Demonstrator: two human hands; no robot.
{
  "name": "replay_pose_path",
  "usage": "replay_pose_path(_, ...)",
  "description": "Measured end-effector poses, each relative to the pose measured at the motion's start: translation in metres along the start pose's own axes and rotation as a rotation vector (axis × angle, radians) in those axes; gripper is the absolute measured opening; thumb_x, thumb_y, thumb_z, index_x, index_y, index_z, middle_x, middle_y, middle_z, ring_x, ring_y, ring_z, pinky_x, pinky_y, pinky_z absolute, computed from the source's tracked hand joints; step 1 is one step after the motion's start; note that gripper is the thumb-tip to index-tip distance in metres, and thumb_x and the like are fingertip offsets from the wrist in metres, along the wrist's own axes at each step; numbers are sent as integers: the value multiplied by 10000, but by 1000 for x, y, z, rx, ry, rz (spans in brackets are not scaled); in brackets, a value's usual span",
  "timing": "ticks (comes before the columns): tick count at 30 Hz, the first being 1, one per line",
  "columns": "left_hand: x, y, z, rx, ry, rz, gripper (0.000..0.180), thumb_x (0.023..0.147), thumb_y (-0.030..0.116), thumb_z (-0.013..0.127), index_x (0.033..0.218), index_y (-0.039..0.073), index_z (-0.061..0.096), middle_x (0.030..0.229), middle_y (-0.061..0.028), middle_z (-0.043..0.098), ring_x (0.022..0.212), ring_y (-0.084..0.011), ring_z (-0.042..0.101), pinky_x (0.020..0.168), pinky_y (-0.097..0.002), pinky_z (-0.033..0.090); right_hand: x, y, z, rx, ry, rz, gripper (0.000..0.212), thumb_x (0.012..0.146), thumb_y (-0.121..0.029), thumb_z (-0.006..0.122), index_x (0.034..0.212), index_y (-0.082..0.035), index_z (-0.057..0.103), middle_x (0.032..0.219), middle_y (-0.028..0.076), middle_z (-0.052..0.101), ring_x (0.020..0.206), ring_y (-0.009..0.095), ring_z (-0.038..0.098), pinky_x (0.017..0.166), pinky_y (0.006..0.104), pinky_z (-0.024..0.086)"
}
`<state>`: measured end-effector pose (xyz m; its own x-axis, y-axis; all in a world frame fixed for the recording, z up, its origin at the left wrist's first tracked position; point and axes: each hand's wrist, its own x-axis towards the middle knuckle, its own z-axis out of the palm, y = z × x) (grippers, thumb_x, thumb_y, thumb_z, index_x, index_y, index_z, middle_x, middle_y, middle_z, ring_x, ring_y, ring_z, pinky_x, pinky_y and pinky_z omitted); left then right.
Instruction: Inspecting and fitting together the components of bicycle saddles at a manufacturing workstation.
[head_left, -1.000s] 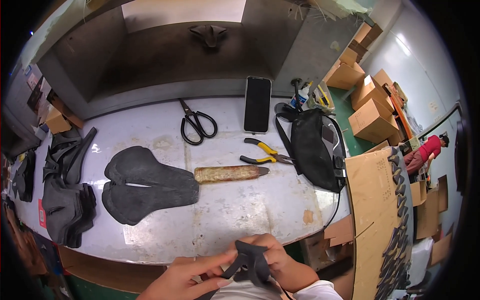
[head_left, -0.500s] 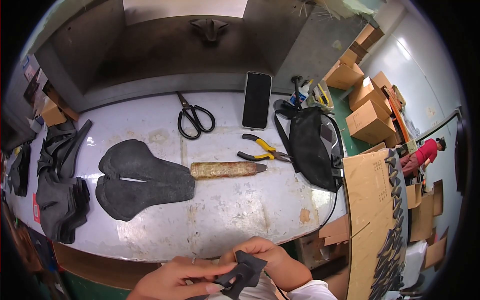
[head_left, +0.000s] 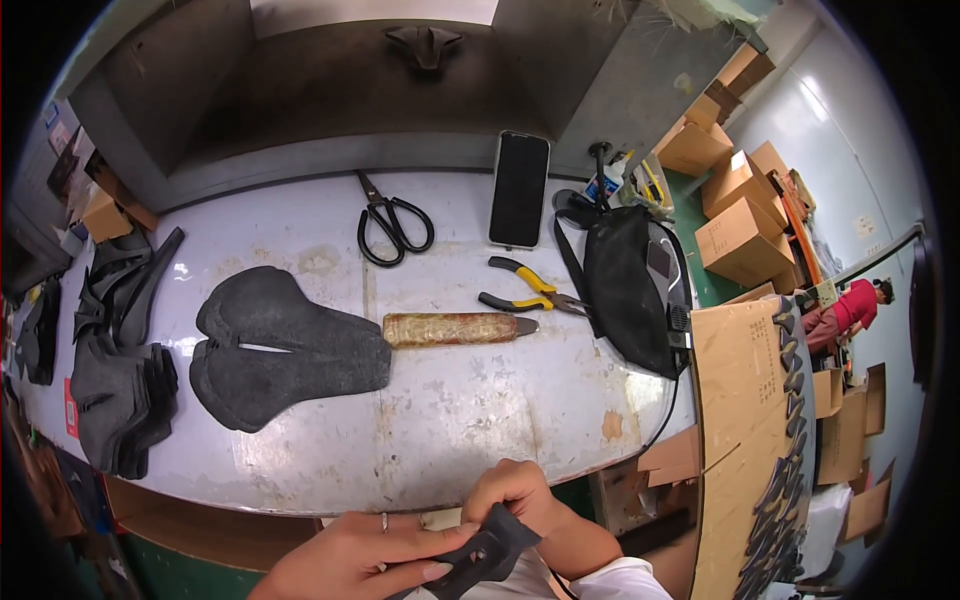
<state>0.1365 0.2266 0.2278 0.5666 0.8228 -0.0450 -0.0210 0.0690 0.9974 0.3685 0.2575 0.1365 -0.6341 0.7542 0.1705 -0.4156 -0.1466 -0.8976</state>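
Note:
At the table's near edge, both hands grip one black, flexible cut-out piece (head_left: 497,552) with a slot in it. My left hand (head_left: 352,552), a ring on one finger, pinches it between thumb and fingers from the left. My right hand (head_left: 515,497) is closed over the piece's upper corner, its fingertips partly hidden. Beyond them on the table lie two overlapping black saddle-shaped pads (head_left: 285,350). A knife with a tape-wrapped handle (head_left: 452,328) touches their narrow end. Yellow-and-black pliers (head_left: 540,290) and black-handled scissors (head_left: 393,225) rest farther back.
A phone (head_left: 519,190) and a black pouch (head_left: 630,290) with a cable lie at the back right. Stacked black pieces (head_left: 122,400) stand at the left. Behind the table is a grey open box (head_left: 330,155). Cardboard (head_left: 735,400) with black parts flanks the right; a person (head_left: 845,315) works beyond.
My right hand has turned and curled closer over the piece's corner. The black piece has tilted, showing more of its slotted face. The view has shifted slightly.

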Motion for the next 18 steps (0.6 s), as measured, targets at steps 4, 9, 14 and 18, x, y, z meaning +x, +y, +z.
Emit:
replay_pose_path(4,-1,0,8,238,65,70,398,797,4,738,1188,21,667,640,-75,567,522,-155,532,485,-265,407,-1,-8,7,15,17,48,152,847,-80,741,823,30,639,728,66,658,625,82,573,533,239,427)
replay_pose_path(9,0,-9,19,211,155,227,389,784,0,749,1165,10,673,641,-73,553,525,-156,530,482,-271,412,-6,-9,21,55,124,19,257,735,-106,821,773,49,618,740,183,680,607,274,668,588,330,533)
replay_pose_path(14,2,-10,21,149,156,163,480,815,-16,702,1280,-6,587,691,-79,603,576,-142,556,544,-264,454,-10,-9,29,-304,285,-217,223,763,-99,791,759,47,622,702,192,663,584,306,651,539,358,521)
replay_pose_path(18,-9,-12,14,-2,141,-26,513,835,-42,651,1331,-48,522,741,-80,637,622,-121,561,596,-256,469,-18,-12,19,36,510,48,154,750,-48,787,736,18,648,709,146,678,556,239,623,512,306,463)
